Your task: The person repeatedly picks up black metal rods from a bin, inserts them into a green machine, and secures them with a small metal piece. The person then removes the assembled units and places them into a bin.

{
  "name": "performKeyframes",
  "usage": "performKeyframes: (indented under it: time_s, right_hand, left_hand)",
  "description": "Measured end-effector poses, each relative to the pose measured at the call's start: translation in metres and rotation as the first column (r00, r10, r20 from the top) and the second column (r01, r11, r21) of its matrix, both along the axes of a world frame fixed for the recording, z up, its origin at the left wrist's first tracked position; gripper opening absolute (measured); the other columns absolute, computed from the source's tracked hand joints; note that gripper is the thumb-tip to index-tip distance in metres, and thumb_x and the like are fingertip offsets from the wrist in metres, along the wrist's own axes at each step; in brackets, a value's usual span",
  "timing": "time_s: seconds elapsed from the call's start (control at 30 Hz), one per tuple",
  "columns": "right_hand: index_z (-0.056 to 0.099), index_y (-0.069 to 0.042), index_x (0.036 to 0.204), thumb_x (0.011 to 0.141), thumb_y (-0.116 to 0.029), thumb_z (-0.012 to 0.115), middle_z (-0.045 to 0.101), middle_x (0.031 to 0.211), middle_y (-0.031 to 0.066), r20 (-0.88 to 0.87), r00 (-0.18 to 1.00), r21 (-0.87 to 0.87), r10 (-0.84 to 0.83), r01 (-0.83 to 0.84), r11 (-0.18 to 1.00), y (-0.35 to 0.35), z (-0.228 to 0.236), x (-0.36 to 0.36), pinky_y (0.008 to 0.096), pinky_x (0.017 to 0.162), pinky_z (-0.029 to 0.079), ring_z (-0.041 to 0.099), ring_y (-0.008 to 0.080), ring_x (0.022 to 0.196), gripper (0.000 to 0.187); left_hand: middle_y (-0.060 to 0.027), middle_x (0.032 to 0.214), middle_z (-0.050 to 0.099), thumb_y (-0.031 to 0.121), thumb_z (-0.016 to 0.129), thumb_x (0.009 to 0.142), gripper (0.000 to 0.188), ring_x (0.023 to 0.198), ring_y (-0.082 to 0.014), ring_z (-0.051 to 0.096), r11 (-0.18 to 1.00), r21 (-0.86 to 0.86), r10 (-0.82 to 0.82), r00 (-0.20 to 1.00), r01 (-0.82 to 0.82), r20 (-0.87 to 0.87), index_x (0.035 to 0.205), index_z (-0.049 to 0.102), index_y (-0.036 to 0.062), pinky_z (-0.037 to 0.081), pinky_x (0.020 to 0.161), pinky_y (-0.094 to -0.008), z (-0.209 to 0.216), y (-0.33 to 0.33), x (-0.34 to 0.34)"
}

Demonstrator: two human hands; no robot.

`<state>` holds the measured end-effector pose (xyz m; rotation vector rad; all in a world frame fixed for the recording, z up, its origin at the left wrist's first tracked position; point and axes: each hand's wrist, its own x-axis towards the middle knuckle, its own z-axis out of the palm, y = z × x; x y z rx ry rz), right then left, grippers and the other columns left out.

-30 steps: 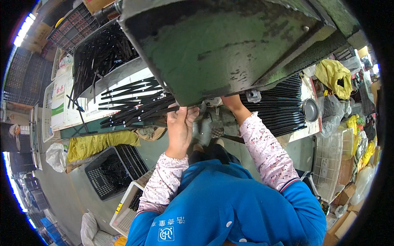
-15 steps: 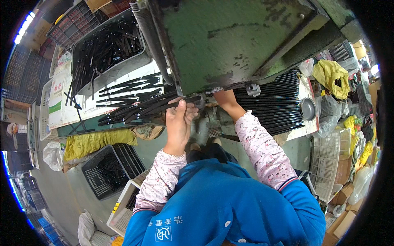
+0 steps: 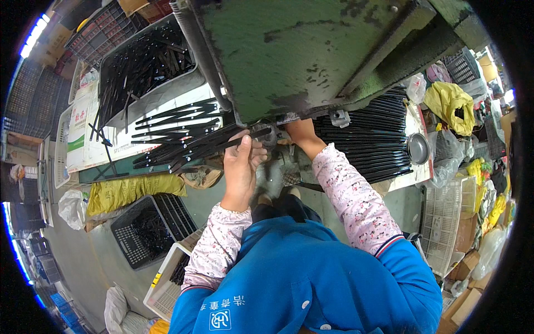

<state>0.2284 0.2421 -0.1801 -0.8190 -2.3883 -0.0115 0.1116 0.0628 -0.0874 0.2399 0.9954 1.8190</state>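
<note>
My left hand (image 3: 242, 167) is closed on a flat black strip (image 3: 257, 134), thumb on top, its end pointing to the metal fitting under the green machine (image 3: 278, 61). Beside that hand, several more black strips (image 3: 181, 147) lie fanned on the table to the left. My right hand (image 3: 303, 133) reaches beneath the machine's lower edge; its fingers are hidden there. Just right of this hand lies a dense row of black rods or strips (image 3: 361, 142).
A grey bin (image 3: 192, 83) full of black strips stands at the left back. On the right table edge sits a round metal dish (image 3: 418, 148). A black crate (image 3: 130, 245) and a white basket (image 3: 161, 298) stand low on the left, white crates (image 3: 439, 228) on the right.
The green machine appears slightly further left in view. My right hand and forearm have shifted a little left. The left hand keeps its hold on the strip, almost in place.
</note>
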Motion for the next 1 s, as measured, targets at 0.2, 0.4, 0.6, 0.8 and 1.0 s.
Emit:
performKeyframes:
  time_s: [0.2,0.4,0.6,0.8,1.0]
  right_hand:
    - [0.059,-0.003,0.112,0.085,-0.009,0.056,0.06,0.109,0.0177,0.149,0.988,-0.062,0.047,-0.038,0.997,0.012,-0.007,0.013,0.0437,0.083,0.047,0.057,0.0389,0.099,0.027]
    - [0.065,-0.004,0.106,0.082,-0.015,0.068,0.066,0.1,0.0094,-0.409,0.913,-0.721,-0.008,-0.318,0.615,-0.04,0.064,0.012,0.0332,0.073,0.051,0.063,0.0218,0.084,0.026]
    - [0.068,-0.007,0.099,0.081,-0.028,0.07,0.068,0.101,0.013,-0.452,0.887,-0.733,-0.091,-0.311,0.605,-0.078,0.126,-0.007,0.0376,0.082,0.048,0.065,0.0295,0.091,0.028]
    - [0.068,0.001,0.093,0.081,-0.024,0.071,0.068,0.083,0.0178,-0.447,0.876,-0.801,-0.179,-0.304,0.515,-0.09,0.106,0.022,0.036,0.073,0.05,0.065,0.029,0.075,0.028]
    - [0.067,-0.007,0.08,0.074,-0.016,0.066,0.058,0.086,0.0091,0.185,0.974,-0.358,-0.134,0.194,0.913,-0.051,-0.01,0.135,0.0383,0.073,0.052,0.06,0.0284,0.087,0.01]
  left_hand:
    - [-0.0091,0.089,0.061,0.027,0.061,0.094,0.03,0.074,-0.0173,0.061,0.995,-0.1,0.017,1.0,-0.019,-0.025,0.106,0.05,0.0014,0.052,0.064,-0.0286,0.006,-0.002,0.002]
    - [-0.0093,0.089,0.061,0.026,0.061,0.094,0.026,0.074,-0.0174,0.061,0.996,-0.089,0.027,0.999,-0.029,-0.021,0.101,0.05,0.003,0.051,0.063,-0.0288,-0.001,-0.006,0.004]
    - [-0.009,0.084,0.062,0.022,0.058,0.095,0.019,0.07,-0.017,0.061,0.992,-0.124,0.033,0.998,-0.039,-0.048,0.097,0.054,0.0033,0.051,0.062,-0.0276,-0.001,-0.007,0.003]
    - [-0.0033,0.085,0.061,0.027,0.057,0.096,0.027,0.073,-0.0137,0.059,0.991,-0.126,-0.055,0.998,0.05,-0.037,0.111,0.057,0.0046,0.05,0.065,-0.0265,0.002,-0.019,0.012]
    - [-0.004,0.084,0.062,0.024,0.06,0.094,0.023,0.072,-0.0149,0.06,0.97,-0.229,-0.089,0.996,0.082,-0.023,0.107,0.059,0.0053,0.05,0.064,-0.0265,-0.023,-0.034,0.021]
